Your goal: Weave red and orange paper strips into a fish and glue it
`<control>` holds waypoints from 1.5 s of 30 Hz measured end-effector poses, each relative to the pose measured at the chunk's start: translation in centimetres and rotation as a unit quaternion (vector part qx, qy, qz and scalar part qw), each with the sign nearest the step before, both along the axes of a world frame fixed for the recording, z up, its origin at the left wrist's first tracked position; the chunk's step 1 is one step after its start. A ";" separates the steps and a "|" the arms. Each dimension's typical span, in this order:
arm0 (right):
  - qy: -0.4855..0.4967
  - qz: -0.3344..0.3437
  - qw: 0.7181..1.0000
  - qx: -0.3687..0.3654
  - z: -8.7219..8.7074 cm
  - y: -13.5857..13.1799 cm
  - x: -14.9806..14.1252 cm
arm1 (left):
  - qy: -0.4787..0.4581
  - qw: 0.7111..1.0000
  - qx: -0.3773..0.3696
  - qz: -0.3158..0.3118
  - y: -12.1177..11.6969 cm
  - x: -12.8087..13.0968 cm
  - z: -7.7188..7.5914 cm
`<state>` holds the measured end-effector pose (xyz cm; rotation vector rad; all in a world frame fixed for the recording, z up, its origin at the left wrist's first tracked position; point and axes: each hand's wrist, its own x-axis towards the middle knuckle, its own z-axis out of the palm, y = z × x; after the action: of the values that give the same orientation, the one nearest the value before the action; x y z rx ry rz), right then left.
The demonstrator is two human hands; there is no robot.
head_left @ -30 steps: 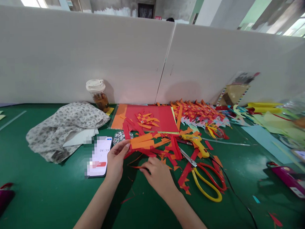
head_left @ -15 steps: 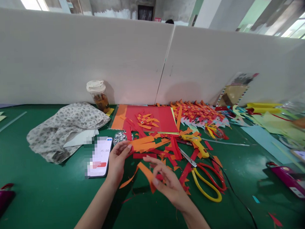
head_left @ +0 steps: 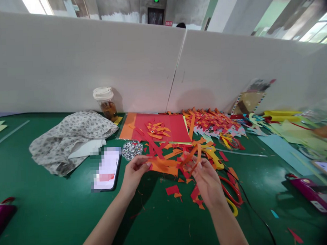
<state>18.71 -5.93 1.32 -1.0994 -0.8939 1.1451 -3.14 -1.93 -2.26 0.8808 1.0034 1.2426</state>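
Observation:
My left hand [head_left: 135, 173] pinches the left end of some orange paper strips [head_left: 163, 167], with a bit of red at the pinch. To its right, my right hand [head_left: 207, 178] is closed on a folded orange paper strip [head_left: 198, 155], which loops up above the fingers. Past the hands, a small woven red-and-orange paper fish [head_left: 157, 130] lies on a stack of red paper [head_left: 176, 123]. The yellow glue gun [head_left: 215, 158] and the scissors [head_left: 232, 189] are partly hidden behind my right hand.
A phone [head_left: 108, 169] and a round dish of small black-and-white pieces [head_left: 132, 150] lie left of the hands. Farther back are a patterned cloth [head_left: 73, 140], a lidded cup [head_left: 106, 103] and a pile of woven fish [head_left: 211, 119]. A black cord [head_left: 252, 203] crosses the right side.
My right hand has swung up and right, carrying an orange strip from near the table's middle to beside the glue gun. My left hand shifted slightly right with its strips.

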 end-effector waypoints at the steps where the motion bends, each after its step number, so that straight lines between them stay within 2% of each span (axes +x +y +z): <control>1: -0.038 -0.010 0.999 -0.014 -0.1 0.2 0.3 | 0.006 1.000 0.003 -0.016 -0.1 0.1 0.0; 4: -0.101 -0.008 0.994 -0.035 -0.1 0.8 0.9 | 0.013 0.997 -0.005 -0.076 -0.2 0.3 0.0; 7: -0.176 0.035 0.983 -0.031 0.3 1.2 1.0 | 0.009 0.992 -0.023 -0.127 -0.4 0.7 -0.1; 10: -0.286 0.072 0.955 -0.014 0.4 1.3 0.9 | 0.013 0.988 -0.036 -0.150 -0.5 0.9 -0.2; 13: -0.335 0.075 0.939 0.001 0.3 1.3 0.7 | 0.017 0.986 -0.046 -0.161 -0.6 1.0 -0.1; 20: -0.382 0.074 0.921 0.004 -0.1 1.4 0.9 | 0.010 0.982 -0.060 -0.177 -0.6 1.0 0.5; 37: -0.363 0.070 0.929 0.000 -0.3 1.9 0.7 | 0.025 0.982 -0.061 -0.175 -0.7 1.0 0.4; 45: -0.385 0.089 0.919 0.001 -0.4 2.1 0.4 | 0.023 0.982 -0.053 -0.182 -0.7 1.0 0.3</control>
<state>19.11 -3.83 0.94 -1.5245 -1.6281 0.8386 -2.15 -2.64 -1.95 0.9632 0.8883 0.8552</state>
